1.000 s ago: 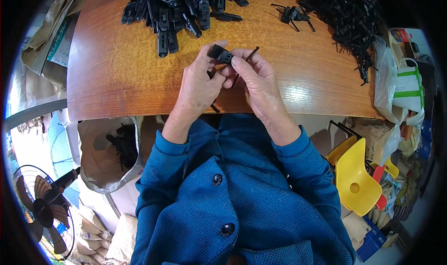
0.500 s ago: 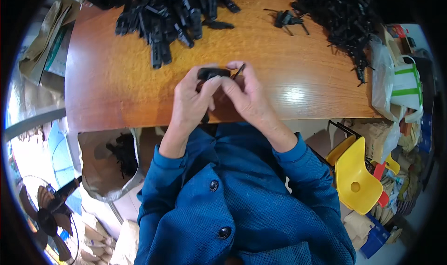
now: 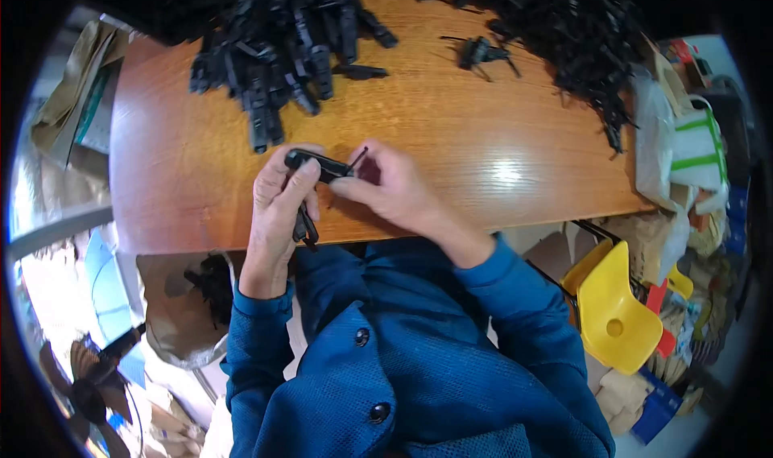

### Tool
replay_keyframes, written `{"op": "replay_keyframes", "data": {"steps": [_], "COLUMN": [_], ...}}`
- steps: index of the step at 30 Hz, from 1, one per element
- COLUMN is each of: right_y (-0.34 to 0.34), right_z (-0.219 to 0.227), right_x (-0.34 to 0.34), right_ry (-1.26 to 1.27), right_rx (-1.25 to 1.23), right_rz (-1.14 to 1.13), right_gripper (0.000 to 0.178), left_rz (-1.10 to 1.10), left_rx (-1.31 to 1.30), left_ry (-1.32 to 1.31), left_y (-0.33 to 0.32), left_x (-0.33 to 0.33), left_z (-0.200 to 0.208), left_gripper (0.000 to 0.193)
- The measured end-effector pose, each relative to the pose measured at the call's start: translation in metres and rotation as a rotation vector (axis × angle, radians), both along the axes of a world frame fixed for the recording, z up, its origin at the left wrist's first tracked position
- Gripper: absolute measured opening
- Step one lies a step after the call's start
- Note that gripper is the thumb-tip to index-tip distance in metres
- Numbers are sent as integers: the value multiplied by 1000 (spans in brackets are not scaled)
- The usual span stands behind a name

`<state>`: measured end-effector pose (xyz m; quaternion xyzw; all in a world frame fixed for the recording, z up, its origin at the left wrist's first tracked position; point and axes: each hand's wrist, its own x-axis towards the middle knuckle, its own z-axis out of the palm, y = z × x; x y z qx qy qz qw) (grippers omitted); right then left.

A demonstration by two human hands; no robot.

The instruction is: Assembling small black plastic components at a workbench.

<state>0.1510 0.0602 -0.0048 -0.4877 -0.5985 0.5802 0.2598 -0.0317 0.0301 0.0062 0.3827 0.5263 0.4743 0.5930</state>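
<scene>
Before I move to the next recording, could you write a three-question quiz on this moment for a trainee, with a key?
1. True or false: the left hand is holding a long black part.
2. What colour is the chair at the right of the picture?
A) red
B) yellow
C) white
3. Fill in: on the wooden table, the small loose black cluster lies nearer to the ____ pile of black parts than to the other one.

Key: 1. True. 2. B. 3. right.
</scene>
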Motion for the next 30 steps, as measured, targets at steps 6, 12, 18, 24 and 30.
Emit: {"op": "replay_keyframes", "data": {"steps": [6, 12, 18, 24, 30], "right_y": [76, 118, 117, 85, 14], "right_z": [7, 5, -9, -4, 22], "right_x": [82, 111, 123, 132, 70], "right_ry": [-312, -1146, -956, -761, -71], "right_rx": [476, 492, 496, 581, 293], "right_rz": [-461, -355, -337, -385, -388], "right_gripper": [36, 48, 47, 30, 17], "left_rz": [150, 136, -140, -134, -25], "left_rx": [87, 161, 493, 177, 11], "left_ry": [714, 1387, 1330, 1204, 42], "left_y": [11, 29, 25, 29, -4], "left_x": [-191, -198, -97, -106, -99], "left_z": [-20, -6, 19, -1, -4], "left_gripper": [14, 18, 29, 28, 13]}}
